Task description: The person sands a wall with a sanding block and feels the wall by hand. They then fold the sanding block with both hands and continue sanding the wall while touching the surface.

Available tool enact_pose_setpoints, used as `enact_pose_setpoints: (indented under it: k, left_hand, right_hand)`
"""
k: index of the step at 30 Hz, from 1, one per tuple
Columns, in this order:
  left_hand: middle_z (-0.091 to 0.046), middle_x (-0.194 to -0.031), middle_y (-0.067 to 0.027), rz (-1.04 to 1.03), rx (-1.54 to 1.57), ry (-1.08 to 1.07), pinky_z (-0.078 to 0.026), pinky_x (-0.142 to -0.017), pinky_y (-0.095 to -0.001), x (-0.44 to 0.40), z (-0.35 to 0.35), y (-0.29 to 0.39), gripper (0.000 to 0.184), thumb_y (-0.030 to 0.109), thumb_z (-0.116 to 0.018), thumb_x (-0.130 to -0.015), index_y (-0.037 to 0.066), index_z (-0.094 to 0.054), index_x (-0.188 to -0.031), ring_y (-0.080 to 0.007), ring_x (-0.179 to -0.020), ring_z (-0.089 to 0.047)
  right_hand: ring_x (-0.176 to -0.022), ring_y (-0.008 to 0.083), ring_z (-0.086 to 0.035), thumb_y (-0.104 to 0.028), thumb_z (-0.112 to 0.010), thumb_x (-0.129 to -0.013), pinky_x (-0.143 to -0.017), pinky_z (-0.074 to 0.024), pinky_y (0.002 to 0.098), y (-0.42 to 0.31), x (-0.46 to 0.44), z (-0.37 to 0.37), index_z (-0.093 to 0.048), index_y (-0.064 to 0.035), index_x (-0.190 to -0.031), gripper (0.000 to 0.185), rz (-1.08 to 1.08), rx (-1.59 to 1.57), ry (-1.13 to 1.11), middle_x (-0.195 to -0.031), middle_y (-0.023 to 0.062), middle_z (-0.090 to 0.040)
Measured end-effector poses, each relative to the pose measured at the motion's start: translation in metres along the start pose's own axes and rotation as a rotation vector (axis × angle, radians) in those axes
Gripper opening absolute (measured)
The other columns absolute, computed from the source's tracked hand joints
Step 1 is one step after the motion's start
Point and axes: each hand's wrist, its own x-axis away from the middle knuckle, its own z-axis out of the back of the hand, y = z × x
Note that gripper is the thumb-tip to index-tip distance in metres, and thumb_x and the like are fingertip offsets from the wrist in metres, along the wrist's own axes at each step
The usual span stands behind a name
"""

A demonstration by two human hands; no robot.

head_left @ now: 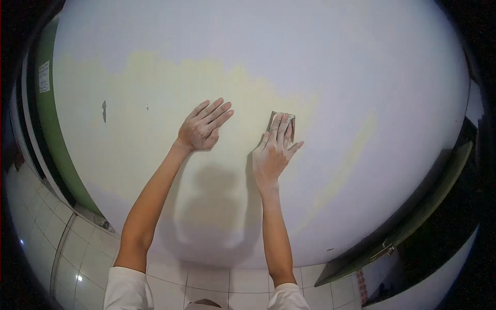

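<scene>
My left hand (pixel 204 124) lies against the pale wall (pixel 310 62), fingers stretched up and to the right, holding nothing. To its right, my right hand (pixel 275 147) presses a small sheet of sandpaper or similar (pixel 293 119) flat on the wall. The sheet's edges show around my fingertips. Whitish dust coats both hands. Around them the wall has a yellowish patch (pixel 237 82) among pale lilac areas. Two dark marks, a larger one (pixel 104 111) and a tiny one (pixel 147 107), sit left of my left hand.
White floor tiles (pixel 208 280) run along the wall's foot. At the left stands a green frame (pixel 49 119) with a paper notice (pixel 44 77). A dark door (pixel 413 227) with a metal handle (pixel 382 251) stands at the lower right.
</scene>
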Motion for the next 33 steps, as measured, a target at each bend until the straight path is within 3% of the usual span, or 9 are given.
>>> enact_pose_setpoints:
  k: [6, 8, 11, 18, 23, 26, 27, 30, 33]
  left_hand:
    - [-0.053, -0.154, -0.0027, -0.018, -0.016, 0.019, -0.033, -0.122, -0.0450, 0.000, -0.001, -0.003, 0.060, 0.013, -0.045, -0.086, 0.015, -0.059, -0.145, -0.0218, -0.145, -0.045]
    - [-0.053, -0.153, -0.0031, -0.009, -0.005, -0.001, -0.033, -0.122, -0.0451, 0.000, 0.001, -0.002, 0.059, 0.013, -0.045, -0.087, 0.015, -0.059, -0.144, -0.0222, -0.145, -0.046]
    - [-0.053, -0.153, -0.0034, -0.013, -0.010, 0.013, -0.033, -0.122, -0.0455, 0.000, 0.000, -0.001, 0.060, 0.012, -0.045, -0.086, 0.015, -0.059, -0.144, -0.0225, -0.145, -0.046]
    - [-0.054, -0.153, -0.0036, -0.017, -0.022, 0.010, -0.033, -0.122, -0.0457, -0.002, 0.001, -0.001, 0.061, 0.012, -0.046, -0.085, 0.015, -0.058, -0.145, -0.0227, -0.144, -0.046]
    - [-0.058, -0.149, -0.0049, -0.004, 0.002, 0.001, -0.029, -0.124, -0.0450, -0.002, 0.003, 0.000, 0.060, 0.010, -0.044, -0.085, 0.013, -0.061, -0.142, -0.0243, -0.143, -0.048]
    - [-0.059, -0.148, -0.0054, -0.008, 0.027, 0.029, -0.030, -0.123, -0.0452, -0.002, 0.001, -0.001, 0.060, 0.010, -0.045, -0.084, 0.013, -0.062, -0.141, -0.0250, -0.142, -0.049]
    - [-0.054, -0.152, -0.0023, -0.006, 0.008, 0.028, -0.034, -0.121, -0.0451, -0.001, 0.001, -0.001, 0.061, 0.011, -0.046, -0.085, 0.015, -0.059, -0.144, -0.0209, -0.144, -0.046]
    - [-0.054, -0.152, -0.0022, 0.005, 0.018, 0.009, -0.034, -0.121, -0.0452, -0.002, 0.003, -0.001, 0.061, 0.011, -0.046, -0.085, 0.016, -0.059, -0.144, -0.0212, -0.144, -0.046]
    - [-0.054, -0.152, -0.0022, -0.008, 0.033, 0.029, -0.033, -0.121, -0.0451, -0.002, 0.002, -0.002, 0.061, 0.011, -0.046, -0.085, 0.016, -0.059, -0.144, -0.0214, -0.144, -0.046]
  right_hand:
    - [-0.154, 0.0270, -0.027, -0.017, -0.048, -0.104, -0.120, -0.0133, 0.0694, -0.007, -0.028, 0.005, -0.031, -0.0129, -0.161, 0.060, -0.002, -0.064, 0.103, -0.169, 0.0046, -0.027]
    - [-0.157, 0.0249, -0.020, -0.018, -0.044, -0.106, -0.121, -0.0086, 0.0692, -0.009, -0.010, 0.002, -0.030, -0.0102, -0.161, 0.057, -0.030, -0.109, 0.026, -0.169, 0.0064, -0.025]
    - [-0.156, 0.0256, -0.021, -0.017, -0.045, -0.105, -0.121, -0.0097, 0.0686, -0.002, 0.014, -0.010, -0.030, -0.0104, -0.161, 0.058, -0.013, -0.054, -0.063, -0.169, 0.0060, -0.026]
    - [-0.155, 0.0255, -0.026, -0.017, -0.047, -0.105, -0.121, -0.0141, 0.0669, -0.012, -0.026, 0.007, -0.032, -0.0142, -0.161, 0.058, -0.006, -0.086, 0.100, -0.167, 0.0037, -0.030]
    - [-0.155, 0.0255, -0.025, -0.018, -0.046, -0.105, -0.121, -0.0147, 0.0665, -0.004, 0.000, -0.001, -0.030, -0.0167, -0.162, 0.059, -0.037, -0.035, 0.000, -0.168, 0.0038, -0.028]
    - [-0.155, 0.0263, -0.025, -0.017, -0.047, -0.105, -0.121, -0.0151, 0.0667, -0.006, -0.022, 0.008, -0.031, -0.0161, -0.161, 0.059, 0.005, -0.046, 0.061, -0.168, 0.0048, -0.028]
    - [-0.154, 0.0274, -0.026, -0.017, -0.047, -0.105, -0.121, -0.0149, 0.0664, -0.005, -0.027, 0.007, -0.031, -0.0153, -0.161, 0.059, -0.003, -0.043, 0.059, -0.168, 0.0056, -0.028]
    - [-0.156, 0.0281, -0.022, -0.014, -0.048, -0.103, -0.122, -0.0120, 0.0656, -0.010, -0.014, 0.009, -0.030, -0.0106, -0.161, 0.061, -0.018, -0.132, 0.039, -0.169, 0.0076, -0.025]
    - [-0.155, 0.0300, -0.023, -0.016, -0.046, -0.104, -0.122, -0.0135, 0.0646, -0.003, 0.012, -0.002, -0.029, -0.0120, -0.162, 0.060, -0.030, -0.114, -0.018, -0.169, 0.0077, -0.025]
